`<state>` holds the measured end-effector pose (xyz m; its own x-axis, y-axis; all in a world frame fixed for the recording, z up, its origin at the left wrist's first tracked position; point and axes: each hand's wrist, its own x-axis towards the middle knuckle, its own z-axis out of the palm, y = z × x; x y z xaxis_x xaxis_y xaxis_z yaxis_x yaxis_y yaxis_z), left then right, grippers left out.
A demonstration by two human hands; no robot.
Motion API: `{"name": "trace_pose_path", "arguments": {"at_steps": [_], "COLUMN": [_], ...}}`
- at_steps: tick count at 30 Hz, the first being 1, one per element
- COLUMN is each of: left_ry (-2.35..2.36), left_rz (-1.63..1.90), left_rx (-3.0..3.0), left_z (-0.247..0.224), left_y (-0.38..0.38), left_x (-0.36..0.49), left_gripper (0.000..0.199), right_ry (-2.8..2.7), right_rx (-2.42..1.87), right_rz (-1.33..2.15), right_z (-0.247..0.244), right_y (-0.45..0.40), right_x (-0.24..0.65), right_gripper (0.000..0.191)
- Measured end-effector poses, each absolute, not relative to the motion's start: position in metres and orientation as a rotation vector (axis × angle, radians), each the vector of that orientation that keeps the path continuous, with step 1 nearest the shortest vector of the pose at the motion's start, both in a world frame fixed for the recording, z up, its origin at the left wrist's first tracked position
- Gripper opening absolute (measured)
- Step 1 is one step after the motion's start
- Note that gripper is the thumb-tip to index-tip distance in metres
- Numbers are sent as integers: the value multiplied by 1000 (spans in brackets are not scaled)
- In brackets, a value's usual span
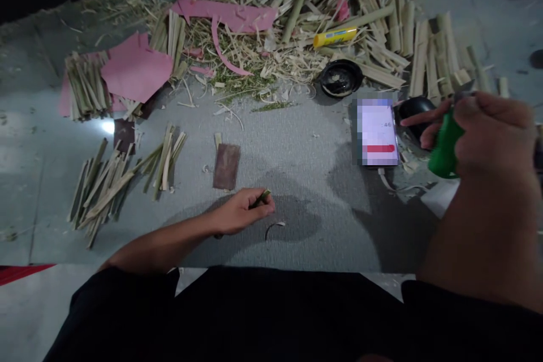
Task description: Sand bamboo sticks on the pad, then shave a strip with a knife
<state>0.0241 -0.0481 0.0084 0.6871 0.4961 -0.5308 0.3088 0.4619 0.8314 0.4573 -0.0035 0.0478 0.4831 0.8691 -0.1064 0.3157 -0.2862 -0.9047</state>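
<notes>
My left hand [240, 214] is closed around a short bamboo strip [262, 198], and only the strip's green end shows past the fingers. On the right, my right hand [494, 130] grips a green-handled knife [445, 147], its metal blade tip pointing up and away. One finger of that hand stretches left to the edge of a phone [377, 133] with a lit, partly blurred screen. A thin curled shaving [275, 227] lies just below my left hand. Close above that hand is a brown rectangular piece [226, 167], perhaps sandpaper.
Loose bamboo strips [106, 186] lie at left, with pink paper [138, 68] behind them. Shavings [254, 62], a yellow glue stick [335, 37] and a black round lid [340, 78] are at the back. A dark mouse-like object [416, 113] and white cable [388, 182] flank the phone.
</notes>
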Motion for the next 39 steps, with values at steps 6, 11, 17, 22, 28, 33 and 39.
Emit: {"name": "trace_pose_path", "arguments": {"at_steps": [6,11,17,22,28,33,39], "left_ry": [755,722,676,728,756,773,847], "left_rz": [252,289,224,363,328,277,262], "left_rx": [944,893,749,814,1053,1406,1490], "left_z": [0,-2,1,1,1,-1,-2], "left_y": [-45,-37,-27,-28,-25,-25,-25], "left_x": [25,28,32,33,33,37,35], "left_gripper": [43,48,35,29,42,79,86], "right_ry": [-940,-1023,-1107,-1013,-1138,-1132,-1011], "right_rx": [-1713,-1388,-953,-916,-764,-679,-655], "right_rz": [530,1163,1956,1973,2195,2347,2421], "right_z": [41,41,17,-12,-22,-25,-27], "right_y": [2,-21,-64,-57,-44,-49,-55], "right_x": [443,378,262,233,257,263,265], "right_gripper": [36,26,44,45,43,36,39]}}
